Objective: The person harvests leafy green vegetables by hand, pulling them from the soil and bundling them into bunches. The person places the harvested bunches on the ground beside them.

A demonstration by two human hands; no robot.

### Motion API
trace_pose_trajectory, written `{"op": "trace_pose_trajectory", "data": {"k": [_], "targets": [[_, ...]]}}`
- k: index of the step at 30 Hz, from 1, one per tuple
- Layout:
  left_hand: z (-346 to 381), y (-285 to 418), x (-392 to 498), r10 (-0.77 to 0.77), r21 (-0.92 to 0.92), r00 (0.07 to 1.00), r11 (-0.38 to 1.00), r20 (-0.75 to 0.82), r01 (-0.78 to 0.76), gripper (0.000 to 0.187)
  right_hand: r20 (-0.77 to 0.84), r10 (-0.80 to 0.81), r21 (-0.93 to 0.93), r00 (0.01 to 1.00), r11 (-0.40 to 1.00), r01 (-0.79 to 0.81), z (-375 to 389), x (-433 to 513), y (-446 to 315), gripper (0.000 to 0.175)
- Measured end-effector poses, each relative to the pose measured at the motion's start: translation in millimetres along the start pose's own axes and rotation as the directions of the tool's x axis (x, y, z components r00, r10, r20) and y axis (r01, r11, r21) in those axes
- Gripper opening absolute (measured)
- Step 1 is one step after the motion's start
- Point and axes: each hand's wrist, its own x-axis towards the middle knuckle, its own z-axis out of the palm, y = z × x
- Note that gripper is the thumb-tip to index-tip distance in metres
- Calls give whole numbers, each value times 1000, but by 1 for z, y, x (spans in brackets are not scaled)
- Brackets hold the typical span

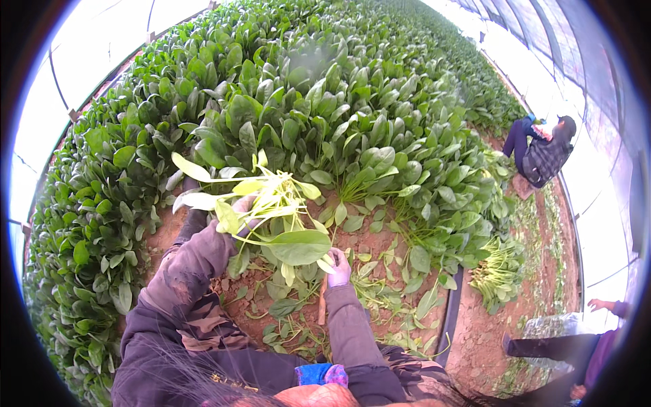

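A loose bunch of spinach, roots and pale stems towards the top right, is gripped in my left hand. Leaves partly cover that hand. One broad green leaf hangs from the bunch towards my right hand, which wears a light purple glove. Its fingertips are closed at a small pale leaf on the bunch's lower edge. A wooden handle shows just under this hand; whether the hand also holds it, I cannot tell. Cut leaves lie on the soil below.
Dense standing spinach spreads ahead and to the left. A dark strip runs along the soil to my right, with a spinach pile beyond it. One person sits far right; another is nearer, beside clear plastic.
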Motion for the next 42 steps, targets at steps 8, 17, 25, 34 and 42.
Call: {"op": "trace_pose_trajectory", "data": {"k": [8,17,25,34,42], "targets": [[47,25,19,-121,-230,985,962,123,147,33,26,-178,320,984,934,161,9,-18,-136,25],[80,23,13,-142,-533,984,827,110,179,47,284,-445,-223,849,831,510,-17,-18,-222,53],[112,-21,33,-259,-209,955,935,145,286,42,659,70,-116,748,993,9,-12,8,-233,119],[147,-24,42,-215,-197,972,953,95,230,60,599,246,72,762,931,-357,-19,25,-217,71],[150,17,13,482,743,840,460,250,-486,77,472,219,514,854,718,-469,-32,67,-197,42]]}}
